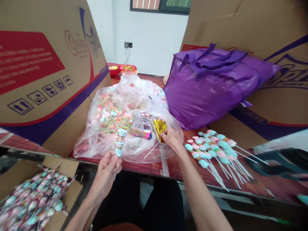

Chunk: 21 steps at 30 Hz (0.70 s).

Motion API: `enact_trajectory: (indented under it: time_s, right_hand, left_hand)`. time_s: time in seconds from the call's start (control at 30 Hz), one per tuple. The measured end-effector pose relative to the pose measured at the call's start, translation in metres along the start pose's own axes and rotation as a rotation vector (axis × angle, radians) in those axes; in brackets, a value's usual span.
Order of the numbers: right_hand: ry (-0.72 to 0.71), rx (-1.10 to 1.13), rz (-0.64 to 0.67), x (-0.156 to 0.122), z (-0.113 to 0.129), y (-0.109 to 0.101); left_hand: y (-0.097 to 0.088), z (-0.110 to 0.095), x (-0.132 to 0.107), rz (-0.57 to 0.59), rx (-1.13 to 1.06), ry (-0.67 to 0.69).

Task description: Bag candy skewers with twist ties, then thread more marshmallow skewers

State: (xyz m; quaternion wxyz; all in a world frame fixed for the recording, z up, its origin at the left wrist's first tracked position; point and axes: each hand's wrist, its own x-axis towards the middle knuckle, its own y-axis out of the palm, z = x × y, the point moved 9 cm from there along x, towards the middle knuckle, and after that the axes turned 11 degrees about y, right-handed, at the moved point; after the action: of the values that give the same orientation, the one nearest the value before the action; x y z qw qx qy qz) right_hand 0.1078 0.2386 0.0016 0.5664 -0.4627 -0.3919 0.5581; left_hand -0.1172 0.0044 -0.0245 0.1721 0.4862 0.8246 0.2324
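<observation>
My left hand (109, 165) is closed around the lower end of a marshmallow stick in a small printed wrapper (120, 142), held upright above the table's front edge. My right hand (171, 138) reaches to a bundle of gold twist ties (159, 126), its thumb and fingers pinched together at the ties. Left of that bundle lies a stack of printed wrappers (143, 128). Under these things spreads a clear plastic bag (96, 144) full of colourful candies (112, 114). A single white stick (151, 150) pokes out beside the ties.
Unwrapped marshmallow sticks (216, 147) lie in a pile at right. A purple bag (202, 93) leans against a large carton (252, 25). Another carton (55, 16) stands at left. Below it, an open box (64, 165) holds many wrapped sticks. A red basket (114, 71) sits at the back.
</observation>
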Motion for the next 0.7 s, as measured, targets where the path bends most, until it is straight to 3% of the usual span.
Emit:
enact_trajectory:
  time_s: [0.13, 0.23, 0.37, 0.47, 0.57, 0.7]
  right_hand:
    - [-0.045, -0.023, 0.079, 0.009, -0.002, 0.023]
    - [-0.077, -0.021, 0.045, 0.012, -0.007, 0.028]
    - [-0.030, 0.160, -0.161, -0.001, -0.015, -0.002]
    - [-0.120, 0.549, -0.245, -0.033, -0.007, -0.028]
    - [-0.321, 0.933, -0.022, -0.084, 0.026, -0.024]
    - [-0.435, 1.101, 0.268, -0.158, 0.071, 0.006]
  left_hand:
    - [-0.009, -0.010, 0.001, -0.082, 0.013, 0.078]
    - [-0.014, -0.016, 0.005, -0.072, 0.039, 0.085]
    - [-0.016, -0.014, 0.009, -0.091, 0.040, 0.050]
    - [-0.006, -0.006, 0.014, -0.074, 0.070, 0.022]
    - [0.006, 0.001, 0.018, -0.083, 0.119, 0.044]
    - [0.013, 0.005, 0.016, -0.105, 0.179, 0.085]
